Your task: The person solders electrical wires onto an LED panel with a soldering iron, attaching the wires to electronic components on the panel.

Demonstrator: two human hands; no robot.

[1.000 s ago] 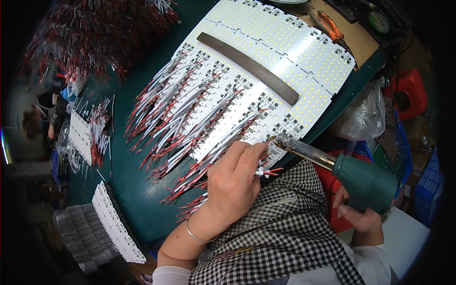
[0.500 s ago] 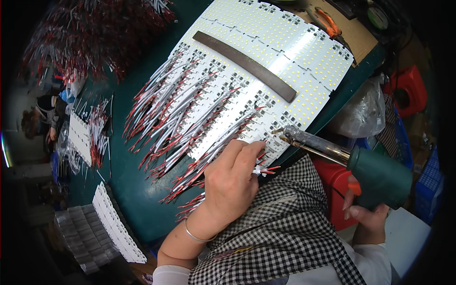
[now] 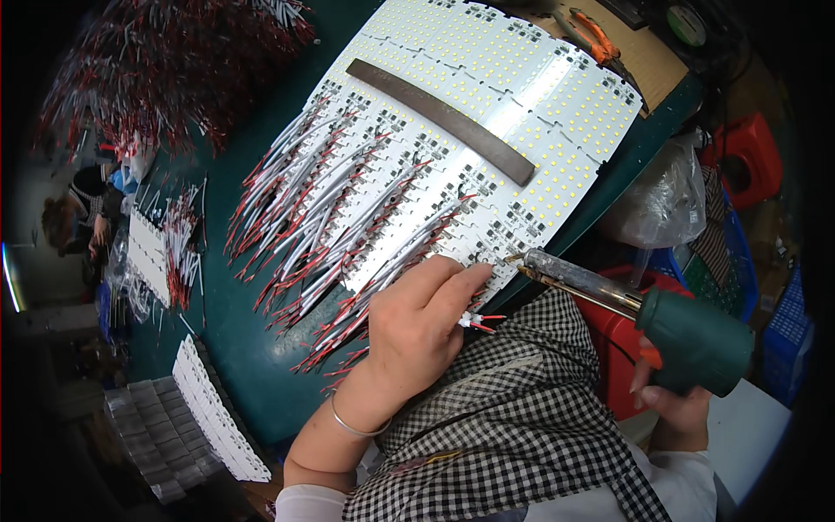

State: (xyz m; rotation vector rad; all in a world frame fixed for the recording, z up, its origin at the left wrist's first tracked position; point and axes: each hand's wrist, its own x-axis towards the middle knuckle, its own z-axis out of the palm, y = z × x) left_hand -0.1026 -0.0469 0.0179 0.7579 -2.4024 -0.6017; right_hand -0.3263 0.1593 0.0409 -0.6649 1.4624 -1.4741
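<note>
A white sheet of LED circuit boards lies at an angle on the table, with rows of white wires with red ends along its near left part. Over its near edge, my left hand is closed in a pinch on a few wires; their red and white ends stick out beside the fingers. My right hand grips a dark green soldering gun with an orange trigger. The gun's tip is at the board's near right edge, just beyond my left fingertips; whether it touches cannot be made out.
A brown flat bar lies across the boards. Orange-handled pliers rest beyond them on cardboard. A large wire heap fills the far left; stacked boards stand near left. A plastic bag hangs at right. Another person is at far left.
The soldering gun's tip has come slightly down, closer to my left fingertips. My left hand has shifted a little to the left, still pinching the wires.
</note>
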